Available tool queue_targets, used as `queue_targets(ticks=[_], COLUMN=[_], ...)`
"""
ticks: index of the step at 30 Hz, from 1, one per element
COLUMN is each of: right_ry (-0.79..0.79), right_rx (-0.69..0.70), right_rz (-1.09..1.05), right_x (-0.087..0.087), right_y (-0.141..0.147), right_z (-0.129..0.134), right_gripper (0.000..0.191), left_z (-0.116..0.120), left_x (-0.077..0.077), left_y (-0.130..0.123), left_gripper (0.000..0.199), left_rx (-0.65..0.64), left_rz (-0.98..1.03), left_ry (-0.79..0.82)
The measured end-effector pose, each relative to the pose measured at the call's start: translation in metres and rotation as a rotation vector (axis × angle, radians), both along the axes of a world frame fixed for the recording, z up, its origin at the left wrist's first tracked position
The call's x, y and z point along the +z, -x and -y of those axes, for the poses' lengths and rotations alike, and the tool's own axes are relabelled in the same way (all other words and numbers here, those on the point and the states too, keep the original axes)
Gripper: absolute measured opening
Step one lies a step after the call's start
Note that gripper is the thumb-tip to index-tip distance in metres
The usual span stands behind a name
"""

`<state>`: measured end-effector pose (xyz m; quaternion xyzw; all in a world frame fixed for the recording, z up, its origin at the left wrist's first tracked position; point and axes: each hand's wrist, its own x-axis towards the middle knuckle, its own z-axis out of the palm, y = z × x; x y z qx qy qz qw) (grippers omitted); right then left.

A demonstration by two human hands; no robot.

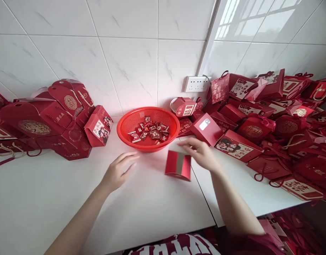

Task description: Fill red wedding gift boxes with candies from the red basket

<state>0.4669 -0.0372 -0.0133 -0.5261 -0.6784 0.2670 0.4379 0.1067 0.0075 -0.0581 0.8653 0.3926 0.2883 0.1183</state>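
the small red box (pixel 178 165) sits on the white table (pixel 141 212), just below and right of the frame's centre. the right hand (pixel 202 153) is at its upper right corner, fingers outstretched; i cannot tell whether they grip it. the left hand (pixel 117 173), apart from the box at centre left, is empty, thumb and fingers parted, below the red basket (pixel 127 120).

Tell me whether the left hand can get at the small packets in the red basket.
Probably yes: the left hand looks empty and is close to the red basket, whose open top leaves the small packets uncovered.
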Motion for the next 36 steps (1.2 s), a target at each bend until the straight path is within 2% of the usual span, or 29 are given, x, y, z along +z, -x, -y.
queue_targets(ticks=[3,5,9,12,16,19,22,26,30,33,36], right_ry=[-0.006,-0.044,-0.08,-0.093,-0.07,-0.073,-0.092,-0.107,-0.13,-0.09,0.022], right_rx=[0.249,0.31,0.345,0.396,0.445,0.438,0.403,0.368,0.374,0.408,0.431], right_rz=[0.041,0.081,0.112,0.056,-0.015,0.02,0.075,0.05,0.101,0.101,-0.117], right_x=[-0.016,-0.028,-0.045,-0.046,-0.041,-0.042,-0.05,-0.061,-0.063,-0.062,-0.064], right_y=[0.034,0.051,0.064,0.062,0.054,0.053,0.057,0.064,0.066,0.067,0.069], right_z=[0.0,0.002,0.008,0.01,0.009,0.008,0.007,0.005,0.004,0.005,0.005], right_gripper=[0.027,0.026,0.026,0.022,0.021,0.025,0.028,0.031,0.036,0.038,0.034], left_z=[0.013,0.016,0.008,0.005,0.009,0.013,0.014,0.015,0.022,0.026,0.029], left_x=[0.028,0.032,0.019,0.013,0.019,0.023,0.018,0.0,-0.012,-0.012,-0.01], left_y=[-0.045,-0.063,-0.071,-0.068,-0.067,-0.07,-0.074,-0.079,-0.082,-0.084,-0.086], left_gripper=[0.036,0.036,0.029,0.02,0.025,0.032,0.026,0.027,0.024,0.021,0.015], left_rx=[-0.238,-0.335,-0.404,-0.439,-0.512,-0.561,-0.548,-0.48,-0.412,-0.503,-0.543], left_rz=[0.076,0.078,0.065,0.084,0.037,-0.012,-0.008,0.109,0.205,0.216,0.236], left_ry=[-0.075,-0.062,0.03,0.047,0.028,0.009,-0.025,-0.059,-0.226,-0.245,-0.193])
